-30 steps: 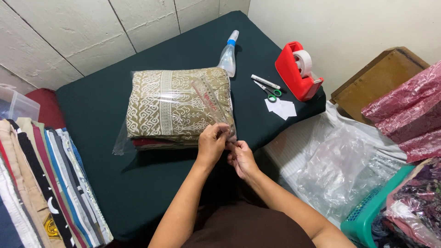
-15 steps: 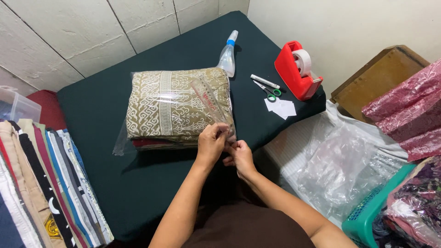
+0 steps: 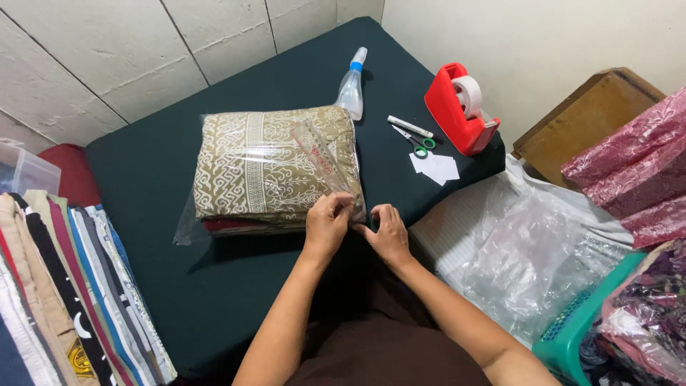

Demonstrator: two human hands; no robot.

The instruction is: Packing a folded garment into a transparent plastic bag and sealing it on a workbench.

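a dark green surface [image 3: 214, 300] carries a bagged bundle of folded gold-patterned cloth [image 3: 271, 168], lying flat near its middle. both hands meet at the bundle's near right corner: the left hand [image 3: 327, 223] and right hand [image 3: 388, 232] are curled, fingertips pinching the clear plastic edge. further back sit a red tape dispenser [image 3: 457, 111], a squeeze bottle [image 3: 351, 87], small scissors [image 3: 416, 143] and a marker [image 3: 409, 126].

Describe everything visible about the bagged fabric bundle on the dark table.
The fabric bundle is a folded stack of tan cloth with a cream scroll pattern and a dark red layer showing at its lower edge, sealed in a glossy clear plastic bag. It lies flat on the dark green table. The left hand and right hand pinch the bag's near right corner.
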